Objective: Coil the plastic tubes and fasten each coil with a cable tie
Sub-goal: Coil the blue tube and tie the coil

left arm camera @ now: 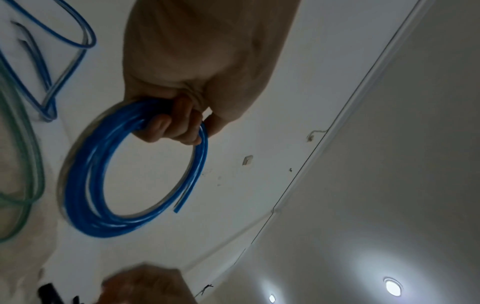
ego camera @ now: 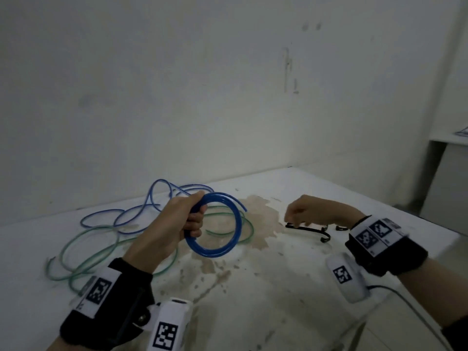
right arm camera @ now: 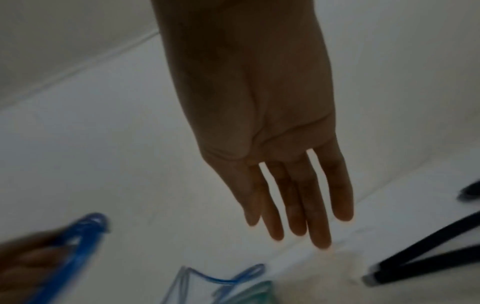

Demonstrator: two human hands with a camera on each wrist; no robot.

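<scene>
My left hand (ego camera: 193, 222) grips a coil of bright blue tube (ego camera: 236, 225) and holds it upright above the white table (ego camera: 291, 287); one cut end sticks out at the upper right. In the left wrist view the fingers (left arm camera: 179, 127) curl round the coil (left arm camera: 83, 197) at its top. My right hand (ego camera: 301, 214) hovers, fingers hanging down, just over several black cable ties (ego camera: 310, 228) lying on the table. In the right wrist view its fingers (right arm camera: 296, 207) are straight and hold nothing, with the cable ties (right arm camera: 426, 257) off to the right.
A loose green tube (ego camera: 83, 249) and a thinner loose blue tube (ego camera: 119, 216) sprawl on the table's left half, near the wall. A brown stain (ego camera: 258, 219) marks the middle. The table's right edge drops off; another table (ego camera: 453, 140) stands beyond it.
</scene>
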